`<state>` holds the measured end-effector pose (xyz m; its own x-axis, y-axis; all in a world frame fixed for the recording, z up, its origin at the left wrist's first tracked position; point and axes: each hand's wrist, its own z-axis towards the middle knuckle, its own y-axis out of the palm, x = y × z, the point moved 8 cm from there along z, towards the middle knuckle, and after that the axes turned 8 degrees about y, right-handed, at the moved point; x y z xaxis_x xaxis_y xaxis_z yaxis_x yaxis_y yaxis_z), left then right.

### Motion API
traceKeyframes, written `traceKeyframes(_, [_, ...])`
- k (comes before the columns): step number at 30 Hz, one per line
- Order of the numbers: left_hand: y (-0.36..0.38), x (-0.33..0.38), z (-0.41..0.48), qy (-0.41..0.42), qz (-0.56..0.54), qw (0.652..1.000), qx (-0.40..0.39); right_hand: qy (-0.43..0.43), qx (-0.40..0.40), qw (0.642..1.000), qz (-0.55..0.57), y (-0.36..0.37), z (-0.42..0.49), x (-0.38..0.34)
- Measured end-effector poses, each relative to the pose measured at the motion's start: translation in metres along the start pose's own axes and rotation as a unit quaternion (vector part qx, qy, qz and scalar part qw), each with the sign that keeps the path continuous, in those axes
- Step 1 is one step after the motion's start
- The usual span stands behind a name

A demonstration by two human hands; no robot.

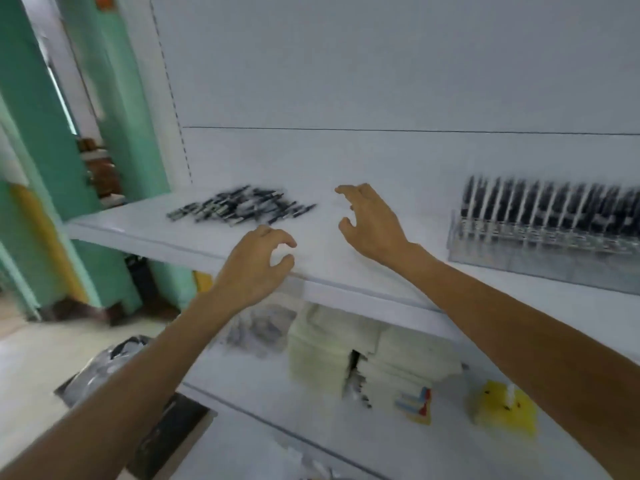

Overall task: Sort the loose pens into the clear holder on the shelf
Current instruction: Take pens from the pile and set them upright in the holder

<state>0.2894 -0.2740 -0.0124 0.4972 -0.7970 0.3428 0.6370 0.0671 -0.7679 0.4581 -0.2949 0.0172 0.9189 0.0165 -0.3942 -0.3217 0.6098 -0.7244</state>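
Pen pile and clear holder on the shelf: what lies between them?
In the head view, only the empty right hand, over bare white shelf, lies between the pen pile and the clear holder.

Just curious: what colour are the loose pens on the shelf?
Mostly black, some pale parts; the loose pens show in the head view.

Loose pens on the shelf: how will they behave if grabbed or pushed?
Probably stiff and light: the pens are thin dark sticks. Likely to roll or scatter if pushed, lying loose on the smooth shelf. A handful would probably come up misaligned, as they lie criss-crossed.
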Motion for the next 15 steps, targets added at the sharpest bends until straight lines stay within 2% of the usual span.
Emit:
traceKeyframes(7, [-0.063, -0.107, -0.044, -0.036, 0.019, 0.999, 0.023, 0.027, -0.045, 0.998, 0.033, 0.098, 0.027, -0.076])
traceKeyframes(15, [-0.070, -0.177, -0.020, -0.035, -0.012, 0.998, 0.041, 0.041, -0.068, 0.996, 0.035, 0.136, 0.077, -0.097])
